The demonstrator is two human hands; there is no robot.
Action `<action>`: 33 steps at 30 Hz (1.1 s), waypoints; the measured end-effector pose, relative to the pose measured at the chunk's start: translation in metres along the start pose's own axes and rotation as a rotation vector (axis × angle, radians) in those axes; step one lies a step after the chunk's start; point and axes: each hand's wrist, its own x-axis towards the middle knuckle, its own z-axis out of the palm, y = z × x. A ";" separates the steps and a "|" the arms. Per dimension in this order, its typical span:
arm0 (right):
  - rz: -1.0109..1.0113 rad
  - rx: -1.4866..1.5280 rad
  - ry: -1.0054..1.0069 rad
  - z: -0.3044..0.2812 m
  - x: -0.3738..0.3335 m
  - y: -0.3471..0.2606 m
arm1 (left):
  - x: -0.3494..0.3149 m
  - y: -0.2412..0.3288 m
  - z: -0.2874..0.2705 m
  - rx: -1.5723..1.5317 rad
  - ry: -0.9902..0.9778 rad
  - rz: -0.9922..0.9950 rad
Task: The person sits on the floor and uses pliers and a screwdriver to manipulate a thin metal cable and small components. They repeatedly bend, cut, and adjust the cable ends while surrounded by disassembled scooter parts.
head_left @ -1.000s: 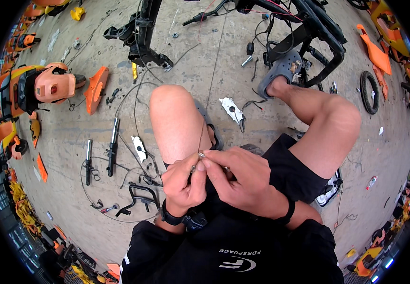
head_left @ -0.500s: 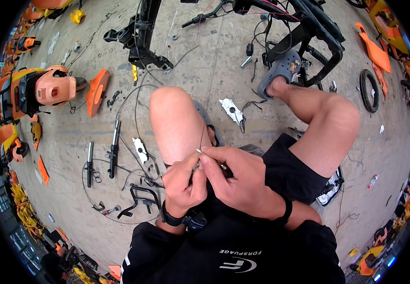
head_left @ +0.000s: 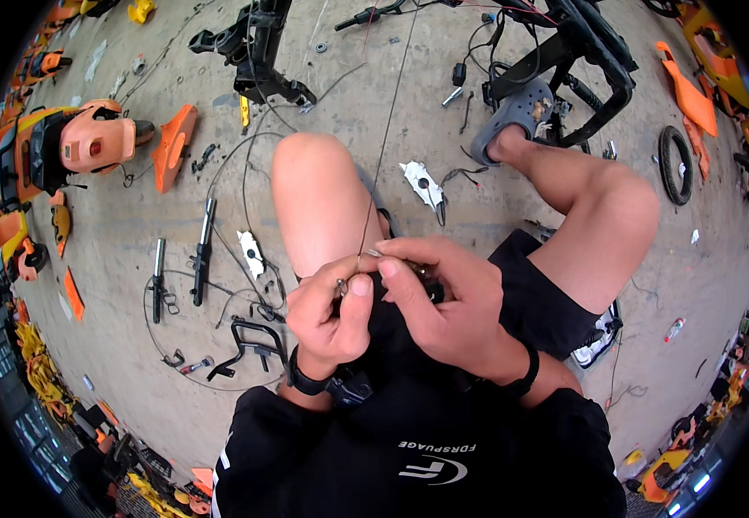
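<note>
Above my lap, my two hands are close together with their fingers pinched. A thin dark cable [head_left: 378, 173] runs from my fingers up past my left knee toward the top of the view. My left hand [head_left: 331, 315] pinches this cable between thumb and forefinger, and a small round metal bit [head_left: 341, 286] shows at its curled forefinger. My right hand [head_left: 452, 302] grips a small silvery metal piece [head_left: 373, 253] between thumb and fingertips, right beside the cable. The rest of what the right fingers enclose is hidden.
A black vehicle frame [head_left: 556, 65] stands ahead on the concrete floor. Two shock absorbers [head_left: 204, 255], a black bracket [head_left: 249, 341], loose cables and a white part [head_left: 422, 186] lie about. A tire [head_left: 675, 166] and orange panels [head_left: 687, 91] are at the right, a pinkish-orange scooter body [head_left: 98, 142] at the left.
My hands have moved slightly apart, the right one shifting right. The cable now stretches up in a longer visible line, and the silvery piece sits beside it. The view has tilted slightly.
</note>
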 end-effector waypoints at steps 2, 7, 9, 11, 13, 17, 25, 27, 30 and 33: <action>-0.054 0.006 -0.013 -0.001 0.002 0.001 | -0.001 -0.003 0.000 -0.046 0.006 -0.002; -0.211 -0.052 0.097 0.004 0.011 0.001 | 0.000 -0.003 0.001 -0.051 0.051 0.020; -0.299 -0.112 0.072 0.003 0.016 0.003 | -0.001 -0.004 0.001 -0.001 0.065 0.015; -0.352 -0.153 0.053 0.003 0.019 0.003 | -0.001 -0.005 0.000 0.065 0.075 0.041; -0.417 -0.231 0.051 0.003 0.020 0.007 | -0.001 -0.006 0.001 0.147 0.080 0.098; -0.475 -0.354 0.012 0.002 0.018 0.004 | 0.001 -0.006 -0.002 0.253 0.037 0.161; -0.344 -0.251 0.028 0.000 0.007 0.002 | 0.007 -0.005 0.004 0.234 0.021 0.299; -0.376 -0.302 0.026 -0.002 0.012 0.003 | 0.009 -0.005 0.003 0.261 0.008 0.281; -0.359 -0.382 0.045 -0.009 0.019 0.002 | 0.005 -0.008 0.002 0.281 0.006 0.313; -0.291 -0.404 0.089 -0.012 0.023 0.003 | 0.009 -0.005 0.002 0.281 -0.005 0.331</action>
